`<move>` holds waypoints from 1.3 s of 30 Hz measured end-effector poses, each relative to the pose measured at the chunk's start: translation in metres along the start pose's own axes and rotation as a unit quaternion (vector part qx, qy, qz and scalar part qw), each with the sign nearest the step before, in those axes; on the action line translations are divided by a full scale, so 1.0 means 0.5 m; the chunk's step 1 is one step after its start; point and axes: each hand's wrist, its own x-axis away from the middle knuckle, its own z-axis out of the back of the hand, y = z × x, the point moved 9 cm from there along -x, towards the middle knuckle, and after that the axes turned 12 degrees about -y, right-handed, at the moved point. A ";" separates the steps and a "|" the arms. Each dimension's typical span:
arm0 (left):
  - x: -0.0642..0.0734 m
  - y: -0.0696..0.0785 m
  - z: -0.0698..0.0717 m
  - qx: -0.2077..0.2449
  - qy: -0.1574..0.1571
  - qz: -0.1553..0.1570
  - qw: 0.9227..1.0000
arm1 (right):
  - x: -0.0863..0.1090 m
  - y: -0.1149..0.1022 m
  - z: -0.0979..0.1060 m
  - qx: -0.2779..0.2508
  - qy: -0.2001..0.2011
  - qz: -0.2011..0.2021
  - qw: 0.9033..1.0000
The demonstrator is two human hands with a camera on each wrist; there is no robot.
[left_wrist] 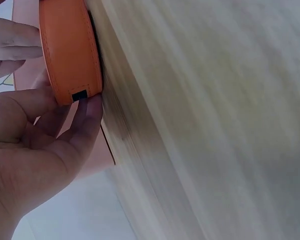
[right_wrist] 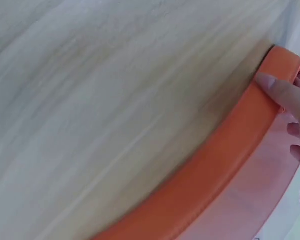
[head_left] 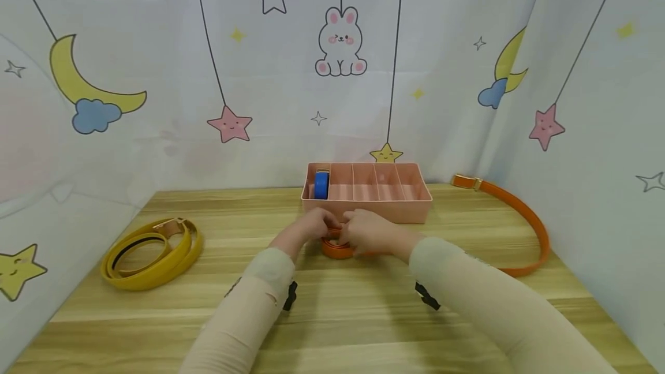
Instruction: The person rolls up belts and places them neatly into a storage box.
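Orange belt (head_left: 537,227) was partly rolled up, the coil (head_left: 337,251) sitting between both hands, just this side of the pink divided box (head_left: 369,211). Left hand (head_left: 313,225) pinched the coil's edges, right hand (head_left: 371,232) pinched the strap; the loose length curved off rightward to its gold buckle (head_left: 477,184).

Orange belt (head_left: 542,235) partly hidden behind right sleeve (head_left: 478,290); right hand (right_wrist: 297,107) cut off by right-wrist view's edge.
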 end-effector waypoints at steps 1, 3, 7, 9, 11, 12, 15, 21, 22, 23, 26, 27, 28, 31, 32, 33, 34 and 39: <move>0.000 0.000 -0.001 -0.001 -0.004 -0.003 1.000 | 0.000 0.000 0.001 -0.005 0.010 0.004 1.000; -0.001 0.000 -0.002 0.000 -0.012 -0.008 1.000 | -0.002 -0.002 0.005 -0.024 0.029 0.013 0.999; -0.001 -0.004 0.002 0.008 -0.005 -0.016 1.000 | -0.009 -0.003 0.012 -0.068 0.041 0.012 0.997; -0.001 -0.010 0.008 0.018 0.014 -0.016 1.000 | -0.015 -0.001 0.011 -0.082 0.030 -0.004 0.996; -0.002 -0.018 0.013 0.027 0.038 -0.010 0.999 | -0.020 0.003 0.008 -0.094 0.016 -0.022 0.995; -0.002 -0.021 0.016 0.027 0.051 -0.007 0.998 | -0.023 0.005 0.007 -0.097 0.008 -0.032 0.995; -0.002 -0.034 0.016 0.046 0.070 0.017 0.996 | -0.028 0.007 0.004 -0.108 -0.009 -0.055 0.993; 0.008 -0.040 0.004 0.098 0.088 0.069 0.989 | -0.032 0.012 0.011 -0.140 0.010 -0.093 0.986; 0.010 -0.036 0.003 0.104 0.092 0.070 0.988 | -0.032 0.013 0.013 -0.146 0.017 -0.099 0.984; 0.012 -0.032 0.002 0.107 0.096 0.068 0.987 | -0.032 0.013 0.014 -0.147 0.024 -0.103 0.983; 0.015 -0.019 0.002 0.099 0.107 0.052 0.988 | -0.030 0.013 0.017 -0.150 0.035 -0.113 0.982; 0.015 -0.016 0.002 0.091 0.108 0.049 0.989 | -0.029 0.012 0.019 -0.147 0.037 -0.113 0.982; 0.015 -0.014 0.002 0.089 0.107 0.048 0.989 | -0.027 0.011 0.018 -0.141 0.035 -0.114 0.983; 0.012 -0.010 -0.001 0.078 0.097 0.042 0.991 | -0.022 0.008 0.011 -0.105 0.024 -0.117 0.987; 0.012 -0.008 -0.002 0.072 0.091 0.040 0.992 | -0.020 0.006 0.010 -0.091 0.022 -0.116 0.989; 0.011 -0.006 -0.003 0.064 0.086 0.037 0.994 | -0.017 0.005 0.009 -0.079 0.020 -0.113 0.990; 0.010 -0.003 -0.004 0.057 0.081 0.035 0.994 | -0.014 0.003 0.007 -0.067 0.017 -0.110 0.992; 0.007 0.004 -0.008 0.024 0.054 0.039 0.998 | 0.006 -0.009 0.007 -0.020 0.006 -0.065 0.998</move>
